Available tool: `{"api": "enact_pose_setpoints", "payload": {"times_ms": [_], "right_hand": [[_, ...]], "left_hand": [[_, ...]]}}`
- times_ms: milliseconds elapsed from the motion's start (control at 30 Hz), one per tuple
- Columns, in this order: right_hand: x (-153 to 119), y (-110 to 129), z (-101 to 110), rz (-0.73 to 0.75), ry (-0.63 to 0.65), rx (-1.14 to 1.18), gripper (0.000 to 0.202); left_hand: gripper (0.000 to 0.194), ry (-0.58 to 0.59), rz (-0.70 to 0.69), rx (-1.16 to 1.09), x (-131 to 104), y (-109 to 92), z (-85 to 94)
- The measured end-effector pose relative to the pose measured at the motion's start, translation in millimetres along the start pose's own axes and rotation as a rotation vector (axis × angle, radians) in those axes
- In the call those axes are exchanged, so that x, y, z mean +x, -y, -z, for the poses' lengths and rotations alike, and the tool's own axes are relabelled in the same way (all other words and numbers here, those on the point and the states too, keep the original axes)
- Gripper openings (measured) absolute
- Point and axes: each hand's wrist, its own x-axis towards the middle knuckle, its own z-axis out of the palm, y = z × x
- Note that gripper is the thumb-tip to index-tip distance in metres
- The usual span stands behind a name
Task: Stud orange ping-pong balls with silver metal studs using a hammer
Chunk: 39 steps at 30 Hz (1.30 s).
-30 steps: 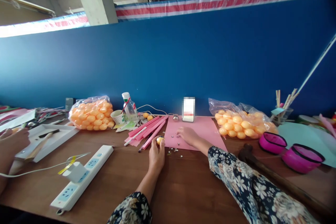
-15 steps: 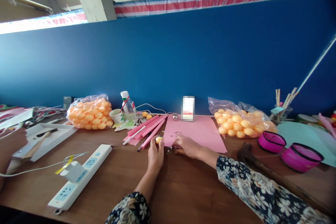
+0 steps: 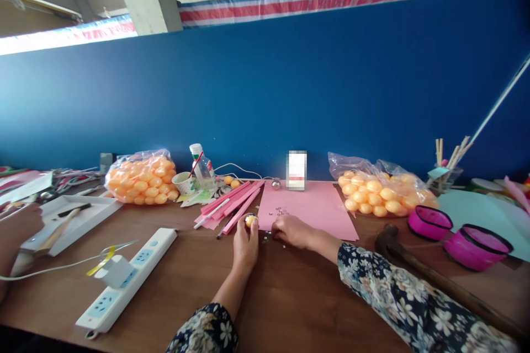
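My left hand [image 3: 245, 242] is closed around an orange ball [image 3: 250, 220] that has dark and shiny marks on its top. To its right, my right hand [image 3: 290, 230] has its fingertips pressed together at the near-left edge of a pink paper sheet [image 3: 318, 204]. Whatever is between those fingertips is too small and hidden to make out. Small shiny pieces [image 3: 282, 210] lie scattered on the sheet just beyond the right hand, and a few more [image 3: 266, 239] are on the brown table close to the fingers. A silvery ball [image 3: 276, 183] sits near the sheet's far edge.
Pink paper strips [image 3: 232, 207] lie left of the sheet. Bags of orange balls stand left [image 3: 143, 179] and right [image 3: 379, 193]. A power strip [image 3: 128, 281], a wooden stick [image 3: 434, 276] and magenta bands [image 3: 478, 246] flank my arms. Another person's hand [image 3: 20, 226] is at far left.
My right hand has shifted slightly, and more of the shiny pieces show around it, including one on the table below it. The left hand still holds the ball in the same place.
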Motion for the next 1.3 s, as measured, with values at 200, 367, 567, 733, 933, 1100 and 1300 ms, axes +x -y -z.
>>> {"api": "enact_pose_setpoints", "payload": {"times_ms": [200,367,567,733,933,1100,1300], "right_hand": [[9,-17,9,-0.133,-0.121,-0.011,0.014],[11,-31,9,-0.200,-0.140,-0.013,0.018],[2,-30,12,-0.235,-0.165,-0.013,0.018],[-9,-16,17,-0.161,-0.091,-0.007,0.010],[-14,-1,8,-0.083,0.015,-0.044,0.010],[-9,2,1,-0.097,0.005,-0.083,0.011],[5,11,1,-0.096,-0.054,-0.087,0.013]], "left_hand": [[0.036,-0.013,-0.003,0.011,1,1,-0.4],[0.037,0.008,0.023,-0.021,2,4,-0.9],[0.037,-0.012,0.019,-0.011,1,3,-1.5],[0.036,-0.005,0.005,-0.005,0,0,-0.9],[0.035,-0.011,0.007,-0.008,0,0,-0.2],[0.033,-0.020,0.020,-0.002,0,0,-0.1],[0.034,-0.016,0.012,0.020,-1,-1,0.4]]}}
